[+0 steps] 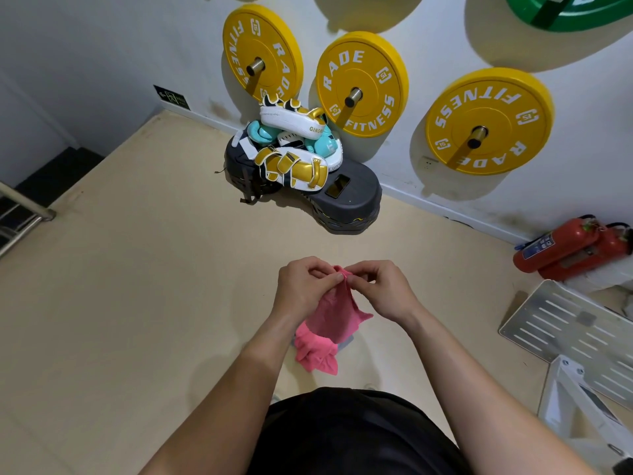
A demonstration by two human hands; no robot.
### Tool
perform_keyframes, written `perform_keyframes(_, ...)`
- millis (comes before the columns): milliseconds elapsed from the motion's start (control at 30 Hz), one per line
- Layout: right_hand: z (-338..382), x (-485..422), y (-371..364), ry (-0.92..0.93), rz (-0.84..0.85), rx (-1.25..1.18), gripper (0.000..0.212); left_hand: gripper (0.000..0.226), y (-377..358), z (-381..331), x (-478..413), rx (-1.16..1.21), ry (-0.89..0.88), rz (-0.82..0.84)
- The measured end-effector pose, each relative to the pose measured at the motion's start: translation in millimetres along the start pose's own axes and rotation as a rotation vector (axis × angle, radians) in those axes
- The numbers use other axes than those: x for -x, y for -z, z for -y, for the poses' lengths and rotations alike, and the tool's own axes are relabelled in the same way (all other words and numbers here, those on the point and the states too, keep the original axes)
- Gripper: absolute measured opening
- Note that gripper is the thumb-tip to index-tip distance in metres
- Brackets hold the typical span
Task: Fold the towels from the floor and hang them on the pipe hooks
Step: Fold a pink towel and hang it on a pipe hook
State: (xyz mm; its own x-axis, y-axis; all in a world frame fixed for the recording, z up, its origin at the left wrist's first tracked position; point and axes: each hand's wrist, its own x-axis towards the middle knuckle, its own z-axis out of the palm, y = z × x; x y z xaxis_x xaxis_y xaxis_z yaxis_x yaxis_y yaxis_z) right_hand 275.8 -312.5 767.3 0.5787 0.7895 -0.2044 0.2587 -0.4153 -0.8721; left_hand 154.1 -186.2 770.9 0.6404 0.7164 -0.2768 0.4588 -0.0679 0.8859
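because both hands pinch the same top edge, the pink towel (334, 317) hangs free below the grip, its lower end bunched just under the wrists and seemingly clear of the floor (144, 303), though contact cannot be ruled out. the left hand (306, 286) has thumb and fingers closed on the cloth; the right hand (383, 289) is clamped on it just beside, knuckles nearly touching. holding it high likely lets the fabric drop straight so corners can be found for a fold. beyond the grip sits a pile of boxing pads (294, 149) on a dark step, then yellow weight plates (359, 84) on wall pegs. no pipe hooks are in view.
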Motion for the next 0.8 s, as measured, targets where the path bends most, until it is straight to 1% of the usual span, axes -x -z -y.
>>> perform_keyframes(233, 7, 1, 2, 0.024, 0.052, 0.018, 0.017, 0.012, 1, -2, 3, 0.063, 0.015, -0.001)
perform_keyframes(333, 7, 0, 3, 0.01, 0.07, 0.007, 0.02, 0.012, 0, -1, 2, 0.133, 0.031, 0.037)
perform_keyframes(500, 5, -3, 5, 0.032, 0.028, 0.014, 0.01, 0.011, 2, 1, -1, 0.169, 0.021, 0.079)
perform_keyframes(567, 8, -5, 8, 0.045, 0.024, 0.023, 0.014, 0.018, 4, 3, -3, 0.117, -0.023, 0.084)
perform_keyframes(600, 10, -5, 9, 0.051, 0.034, 0.03, 0.015, 0.017, 5, 3, -4, 0.073, -0.045, 0.07)
perform_keyframes(667, 14, -8, 12, 0.062, 0.068, 0.042, 0.016, 0.01, 8, 4, -4, 0.009, -0.083, 0.039)
perform_keyframes(733, 21, -10, 18, 0.091, 0.116, 0.055, 0.019, 0.022, 10, 6, -5, -0.021, -0.137, 0.051)
perform_keyframes(800, 29, -12, 23, 0.131, 0.163, 0.082, 0.02, 0.027, 11, 7, -7, -0.044, -0.18, 0.076)
